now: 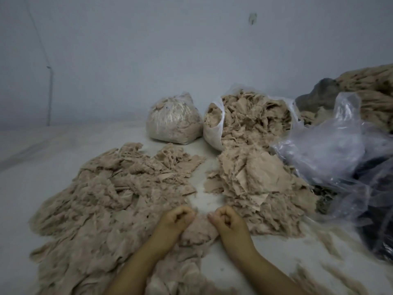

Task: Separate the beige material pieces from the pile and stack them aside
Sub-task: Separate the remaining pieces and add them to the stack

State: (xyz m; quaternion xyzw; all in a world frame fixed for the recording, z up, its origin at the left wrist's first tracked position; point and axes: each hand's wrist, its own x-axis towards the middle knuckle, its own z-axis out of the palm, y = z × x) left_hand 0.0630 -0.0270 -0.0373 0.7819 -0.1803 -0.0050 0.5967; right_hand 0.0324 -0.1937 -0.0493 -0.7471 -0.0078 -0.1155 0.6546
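Forearms cut off at bottom edge. Left hand (pixel 177 217) and right hand (pixel 225 218) curled into fists; whether small clump (pixel 200 229) between them is pinched cannot be told. Dark bundle (pixel 319 94) by wall hard to make out. Tied bag (pixel 174 122) and open bag (pixel 251 116) filled with beige pieces. Left pile (pixel 110 199) and right pile (pixel 255 188) spread on floor (pixel 32 177). Clear plastic (pixel 331 145) crumpled at right edge.

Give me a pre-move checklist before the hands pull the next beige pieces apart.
1. Left hand on material: cannot tell; fingers curled, a held piece is not clear.
2. Right hand on material: cannot tell; fingers curled above the small clump.
3. Source pile within reach on the right: ok.
4. Spread pile on the left has room for more: ok.
5. Loose clear plastic off the source pile: not ok; it lies against its right edge.
6. Open bag stable: cannot tell.
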